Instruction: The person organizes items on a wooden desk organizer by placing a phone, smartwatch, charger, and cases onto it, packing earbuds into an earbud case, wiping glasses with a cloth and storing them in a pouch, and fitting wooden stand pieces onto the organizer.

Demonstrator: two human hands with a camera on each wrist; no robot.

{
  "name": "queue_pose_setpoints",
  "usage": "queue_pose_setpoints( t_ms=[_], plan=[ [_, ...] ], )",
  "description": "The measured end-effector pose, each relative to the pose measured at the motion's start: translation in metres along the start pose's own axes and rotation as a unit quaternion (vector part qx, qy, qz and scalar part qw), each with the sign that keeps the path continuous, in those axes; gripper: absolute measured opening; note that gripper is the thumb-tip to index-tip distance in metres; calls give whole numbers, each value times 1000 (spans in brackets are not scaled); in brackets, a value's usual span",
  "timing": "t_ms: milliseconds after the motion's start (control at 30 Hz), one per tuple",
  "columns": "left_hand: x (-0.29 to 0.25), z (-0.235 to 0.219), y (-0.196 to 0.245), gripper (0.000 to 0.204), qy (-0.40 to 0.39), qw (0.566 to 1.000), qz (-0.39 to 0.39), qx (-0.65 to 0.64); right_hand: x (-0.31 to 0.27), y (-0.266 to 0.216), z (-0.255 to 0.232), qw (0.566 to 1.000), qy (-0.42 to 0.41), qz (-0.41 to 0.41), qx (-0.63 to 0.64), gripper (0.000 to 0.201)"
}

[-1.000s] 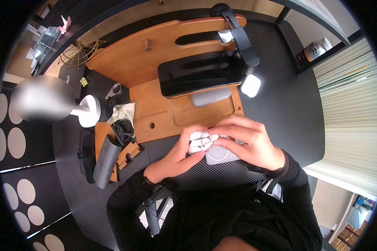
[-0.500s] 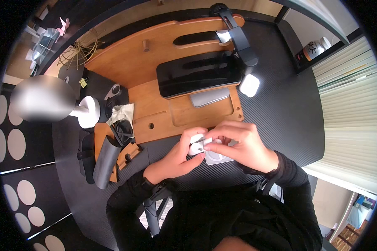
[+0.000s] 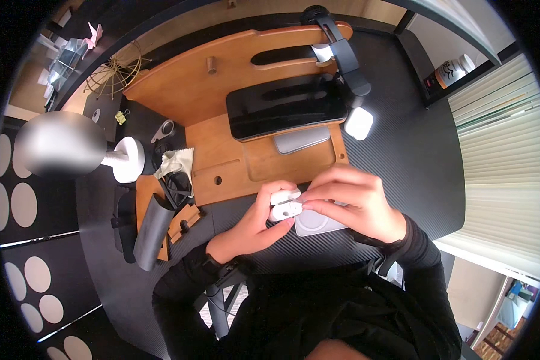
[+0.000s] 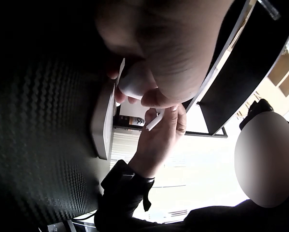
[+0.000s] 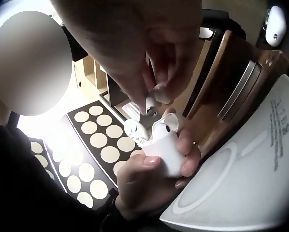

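Observation:
My left hand (image 3: 252, 225) grips a white earbud charging case (image 5: 164, 155) with its lid tipped back. One white earbud (image 5: 161, 129) sits in the case's mouth, its head standing out. Just above that mouth, my right hand (image 3: 357, 201) pinches a second earbud (image 5: 151, 106) between thumb and fingers, stem end toward the case. The left wrist view has the case partly behind the left hand, with the right hand's fingertips close by. Beneath the hands, a flat white box (image 3: 321, 227) printed with a ring lies on the dark desk.
A wooden desk organizer (image 3: 207, 162) holds a black case (image 3: 285, 105) and a flat grey case (image 3: 303, 140). To its right lies a white rounded box (image 3: 359, 123). Glasses, a cloth (image 3: 177, 162) and a dark cylinder (image 3: 154, 231) are at left, near a white lamp (image 3: 128, 159).
Half a second ago my right fingers were lower and farther left over the case; now they have drawn back to the right, showing more of it. My left hand keeps its hold.

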State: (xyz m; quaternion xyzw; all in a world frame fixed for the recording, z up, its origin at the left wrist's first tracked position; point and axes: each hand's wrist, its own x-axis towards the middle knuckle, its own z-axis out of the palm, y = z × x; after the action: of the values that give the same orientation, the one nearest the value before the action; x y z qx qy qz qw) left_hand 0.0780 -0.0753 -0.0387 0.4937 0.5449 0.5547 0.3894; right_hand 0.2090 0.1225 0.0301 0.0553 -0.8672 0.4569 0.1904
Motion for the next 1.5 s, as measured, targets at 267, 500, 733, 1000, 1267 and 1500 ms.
queue_pose_setpoints(
  t_ms=[267,500,733,1000,1267,1500],
  plan=[
    [2,0,3,58,-22,1000,-6,18,0,-6,20,995,47,-50,77,10],
    [-1,-3,0,61,-39,998,-39,-4,0,0,30,994,-2,-108,24,21],
    [-2,0,-1,61,0,1000,-6,-1,7,1,21,988,14,-150,-36,28],
    [7,-10,-6,40,-44,996,23,-73,3,8,-33,992,-72,54,-83,22],
    [14,-12,10,55,47,998,3,-50,-12,-6,-5,926,-283,14,-250,56],
    [13,-20,18,66,69,997,-41,10,-6,-6,-17,927,-318,41,-197,62]
  ],
)
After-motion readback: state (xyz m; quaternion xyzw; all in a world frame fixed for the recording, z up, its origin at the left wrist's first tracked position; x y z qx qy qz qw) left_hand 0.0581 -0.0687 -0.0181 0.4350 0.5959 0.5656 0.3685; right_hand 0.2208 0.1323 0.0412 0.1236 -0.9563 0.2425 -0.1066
